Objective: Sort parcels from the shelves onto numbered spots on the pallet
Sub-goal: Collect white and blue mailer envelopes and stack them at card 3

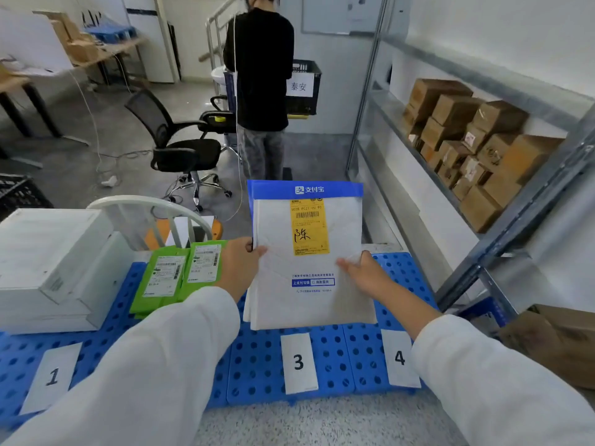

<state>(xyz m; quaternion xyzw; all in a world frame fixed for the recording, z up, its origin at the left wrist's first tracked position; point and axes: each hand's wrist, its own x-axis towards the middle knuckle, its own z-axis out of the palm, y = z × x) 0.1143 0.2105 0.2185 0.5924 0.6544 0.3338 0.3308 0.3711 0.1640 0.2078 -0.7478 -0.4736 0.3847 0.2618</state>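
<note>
A white mailer envelope (306, 297) with a blue top band and a yellow label stands tilted above the blue perforated pallet (335, 362), over the paper tag numbered 3 (298, 362). My left hand (240, 262) pinches its left edge, thumb on the front. My right hand (367, 273) holds its right side, fingers laid over the front. More white mailers seem stacked behind it. Green parcels (177, 275) lie on the pallet at the second spot. White boxes (51, 265) are stacked behind tag 1 (51, 376). Tag 4 (399, 358) lies at the right.
A metal shelf rack (483, 220) on the right holds several brown cardboard boxes (467, 146). A person in black (259, 75) stands ahead by a dark crate. An office chair (180, 146) and a white chair back (151, 217) stand beyond the pallet.
</note>
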